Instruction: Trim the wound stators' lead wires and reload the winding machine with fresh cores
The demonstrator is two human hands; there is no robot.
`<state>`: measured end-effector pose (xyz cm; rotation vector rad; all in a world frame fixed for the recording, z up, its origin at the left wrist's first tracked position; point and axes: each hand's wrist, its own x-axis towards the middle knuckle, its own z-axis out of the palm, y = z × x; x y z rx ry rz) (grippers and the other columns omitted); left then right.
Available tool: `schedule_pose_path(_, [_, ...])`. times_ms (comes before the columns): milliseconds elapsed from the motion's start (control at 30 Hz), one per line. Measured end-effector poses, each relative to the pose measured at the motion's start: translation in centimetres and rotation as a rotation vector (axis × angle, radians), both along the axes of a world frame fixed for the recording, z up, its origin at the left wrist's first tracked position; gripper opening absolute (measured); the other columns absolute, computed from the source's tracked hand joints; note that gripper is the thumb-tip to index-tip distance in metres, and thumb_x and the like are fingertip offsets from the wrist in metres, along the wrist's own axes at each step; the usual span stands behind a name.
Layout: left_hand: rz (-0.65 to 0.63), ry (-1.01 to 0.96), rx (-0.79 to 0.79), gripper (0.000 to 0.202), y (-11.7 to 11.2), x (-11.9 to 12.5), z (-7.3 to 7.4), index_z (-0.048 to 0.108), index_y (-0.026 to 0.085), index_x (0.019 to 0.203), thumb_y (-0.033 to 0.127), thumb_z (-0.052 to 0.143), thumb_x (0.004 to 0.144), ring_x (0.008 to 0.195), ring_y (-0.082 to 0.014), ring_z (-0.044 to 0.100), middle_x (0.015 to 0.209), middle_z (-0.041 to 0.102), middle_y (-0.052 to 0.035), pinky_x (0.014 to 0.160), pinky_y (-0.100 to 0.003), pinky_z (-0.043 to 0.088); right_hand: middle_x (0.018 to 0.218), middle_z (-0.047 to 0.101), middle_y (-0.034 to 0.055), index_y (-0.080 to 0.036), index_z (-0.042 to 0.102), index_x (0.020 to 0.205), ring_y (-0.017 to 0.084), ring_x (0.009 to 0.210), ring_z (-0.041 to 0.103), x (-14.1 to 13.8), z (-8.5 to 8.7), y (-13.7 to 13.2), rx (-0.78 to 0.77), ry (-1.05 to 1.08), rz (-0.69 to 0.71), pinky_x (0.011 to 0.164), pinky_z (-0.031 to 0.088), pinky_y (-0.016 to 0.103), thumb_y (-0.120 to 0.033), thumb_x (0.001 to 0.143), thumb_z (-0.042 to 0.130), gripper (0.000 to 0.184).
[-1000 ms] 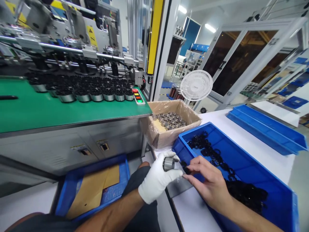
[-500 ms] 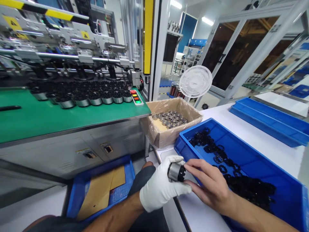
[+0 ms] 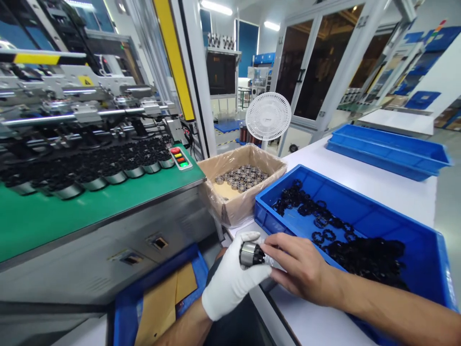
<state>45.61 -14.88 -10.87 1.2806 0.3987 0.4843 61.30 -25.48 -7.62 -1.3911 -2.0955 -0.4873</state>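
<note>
A motor stator (image 3: 248, 253), a silver metal cylinder with black toothed plastic at its ends, lies sideways in my left hand (image 3: 226, 278). That hand wears a white glove, its fingers and thumb wrapped round the metal. My bare right hand (image 3: 304, 264) pinches the black end facing right, fingertips above and thumb below; part of that end is hidden behind them. Just right of my hands, a blue bin (image 3: 279, 228) holds many loose black plastic rings (image 3: 324, 223). Beyond my hands stands a plastic-lined cardboard box (image 3: 230, 211) with many bare metal cores (image 3: 245, 178) inside.
On the left, rows of stators (image 3: 115, 175) stand on a green worktop (image 3: 144, 192) before a machine. A control panel (image 3: 180, 158) with coloured buttons sits at its corner. Stacked blue trays (image 3: 389, 149), a white fan (image 3: 268, 117) and a lower blue bin with cardboard (image 3: 158, 307) surround me.
The view has swung to the right, so the surroundings appear further left. Both hands stay on the stator, which now points a little more to the right.
</note>
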Motion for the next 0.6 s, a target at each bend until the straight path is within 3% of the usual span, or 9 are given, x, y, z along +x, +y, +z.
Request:
schedule_pose_path(133, [-0.018, -0.019, 0.025, 0.066, 0.39, 0.18, -0.50, 0.051, 0.019, 0.118, 0.047, 0.082, 0.067, 0.113, -0.0273, 0.062, 0.120, 0.065, -0.0116, 0.099, -0.040, 0.049, 0.099, 0.067, 0.0162, -0.009, 0.054, 0.117, 0.021, 0.086, 0.065, 0.10, -0.04, -0.12, -0.005, -0.010, 0.018, 0.067, 0.054, 0.030, -0.020, 0.095, 0.049, 0.025])
schedule_pose_path(267, [0.001, 0.008, 0.046, 0.068, 0.55, 0.21, -0.74, 0.052, 0.018, 0.117, 0.050, 0.082, 0.065, 0.111, -0.0277, 0.062, 0.117, 0.066, -0.0118, 0.098, -0.040, 0.049, 0.097, 0.066, 0.0148, -0.010, 0.054, 0.117, 0.020, 0.084, 0.065, 0.13, -0.10, -0.20, -0.067, 0.046, 0.000, 0.066, 0.055, 0.030, -0.023, 0.094, 0.052, 0.027])
schedule_pose_path(600, [-0.083, 0.009, -0.022, 0.071, 0.39, 0.08, -0.14, 0.050, 0.018, 0.122, 0.048, 0.082, 0.067, 0.113, -0.0268, 0.062, 0.122, 0.065, -0.0119, 0.101, -0.040, 0.047, 0.101, 0.065, 0.0128, -0.013, 0.053, 0.119, 0.019, 0.086, 0.065, 0.54, -0.24, -0.06, -0.133, 0.094, 0.013, 0.069, 0.056, 0.029, -0.019, 0.092, 0.055, 0.028])
